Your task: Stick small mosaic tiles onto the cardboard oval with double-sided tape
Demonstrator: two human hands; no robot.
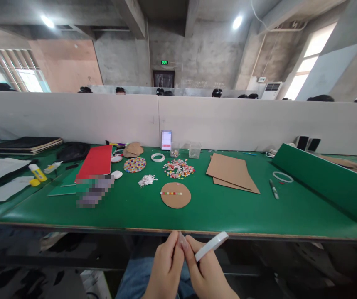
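Both hands meet just in front of the table's near edge. My left hand [166, 262] is closed, its thumb and finger pinched at a small pale, shiny piece [182, 240] that I cannot make out clearly. Closed against it, my right hand [205, 265] carries a white roll of tape [212, 246], which sticks out to the right of the fingers. Beyond the hands lies a round cardboard disc [176, 202] with a row of coloured mosaic tiles [171, 193] across it. Colourful loose tiles [179, 168] are heaped behind the disc, and white pieces [147, 180] lie to their left.
A finished-looking mosaic disc [135, 165], a tape ring [158, 157] and a clear box [195, 150] stand further back. Cardboard sheets [232, 172] and a marker [274, 189] lie right, a red folder [94, 163] and a glue stick [38, 172] left. A white partition [109, 118] closes the back.
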